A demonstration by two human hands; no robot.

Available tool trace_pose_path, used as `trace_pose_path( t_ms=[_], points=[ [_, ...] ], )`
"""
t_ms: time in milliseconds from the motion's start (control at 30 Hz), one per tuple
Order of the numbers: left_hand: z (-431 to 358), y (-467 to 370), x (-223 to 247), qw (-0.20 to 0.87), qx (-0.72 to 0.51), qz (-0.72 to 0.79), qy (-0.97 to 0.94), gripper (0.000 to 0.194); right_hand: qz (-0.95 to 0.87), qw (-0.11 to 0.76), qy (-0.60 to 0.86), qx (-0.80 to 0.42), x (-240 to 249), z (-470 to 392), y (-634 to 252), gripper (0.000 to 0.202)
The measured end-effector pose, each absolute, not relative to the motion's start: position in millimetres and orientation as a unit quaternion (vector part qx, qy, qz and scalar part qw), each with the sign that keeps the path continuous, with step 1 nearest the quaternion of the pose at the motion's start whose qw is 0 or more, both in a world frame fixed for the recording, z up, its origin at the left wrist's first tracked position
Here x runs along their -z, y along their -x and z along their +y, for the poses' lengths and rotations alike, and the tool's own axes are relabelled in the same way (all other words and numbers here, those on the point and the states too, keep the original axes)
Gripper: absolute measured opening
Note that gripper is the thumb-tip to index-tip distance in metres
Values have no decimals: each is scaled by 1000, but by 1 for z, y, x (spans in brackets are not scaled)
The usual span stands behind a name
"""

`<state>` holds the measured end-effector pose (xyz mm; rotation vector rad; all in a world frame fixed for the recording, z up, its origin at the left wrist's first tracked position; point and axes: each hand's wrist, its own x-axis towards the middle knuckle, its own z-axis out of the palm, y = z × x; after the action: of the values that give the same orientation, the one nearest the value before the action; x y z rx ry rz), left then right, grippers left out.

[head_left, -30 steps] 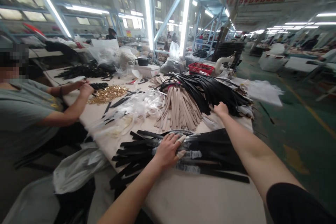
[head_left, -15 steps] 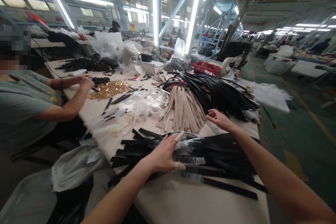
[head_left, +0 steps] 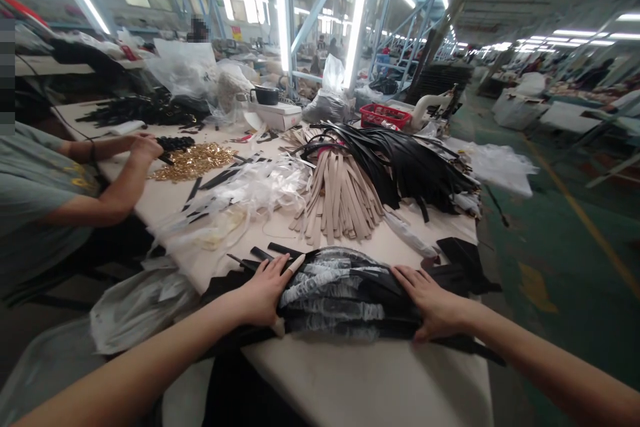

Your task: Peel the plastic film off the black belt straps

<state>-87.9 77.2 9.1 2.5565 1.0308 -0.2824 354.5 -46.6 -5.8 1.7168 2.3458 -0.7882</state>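
Note:
A thick bundle of black straps lies crosswise at the near side of the table, its middle wound with clear plastic and bulging upward. My left hand grips the bundle left of the wrapping; pale covers sit on its index finger and thumb. On the right, my right hand clasps the same straps, fingers over the top and thumb on the near side. Just beyond lies a fan of beige straps, with a heap of long black straps beside it.
At left, a co-worker's hands work by a pile of gold metal pieces. Crumpled clear plastic covers the table's middle. Farther back stand a red basket and a white box. A plastic bag hangs at the left edge.
My right hand has come down from above the table onto the bundle's right part. My left hand has shifted left along it. The straps are now drawn together and arched.

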Motion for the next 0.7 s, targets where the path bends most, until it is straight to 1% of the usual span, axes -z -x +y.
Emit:
trace_pose_path(
  t_ms=[33, 67, 167, 233, 300, 367, 467, 567, 700],
  points=[
    [77, 88, -9, 182, 93, 368, -907, 134, 783, 54, -570, 242, 9, -52, -352, 148],
    [78, 89, -10, 182, 90, 365, -909, 133, 789, 40, -570, 227, 10, -55, -351, 141],
    [90, 89, -13, 173, 84, 343, -919, 127, 805, -12, -560, 198, 10, -56, -350, 112],
    [99, 87, -15, 154, 72, 331, -928, 117, 802, -33, -567, 185, 8, -51, -351, 100],
    [107, 83, -19, 140, 58, 331, -932, 103, 788, -31, -587, 183, 8, -44, -351, 89],
    [112, 77, -22, 145, 54, 335, -929, 90, 775, -18, -604, 187, 9, -37, -350, 74],
    [112, 71, -26, 185, 57, 348, -917, 80, 766, -7, -613, 196, 11, -34, -346, 53],
    [106, 69, -28, 200, 51, 381, -901, 71, 758, 1, -622, 197, 13, -39, -342, 45],
    [93, 73, -27, 194, 55, 404, -892, 53, 747, 8, -635, 195, 14, -54, -335, 48]
  ],
)
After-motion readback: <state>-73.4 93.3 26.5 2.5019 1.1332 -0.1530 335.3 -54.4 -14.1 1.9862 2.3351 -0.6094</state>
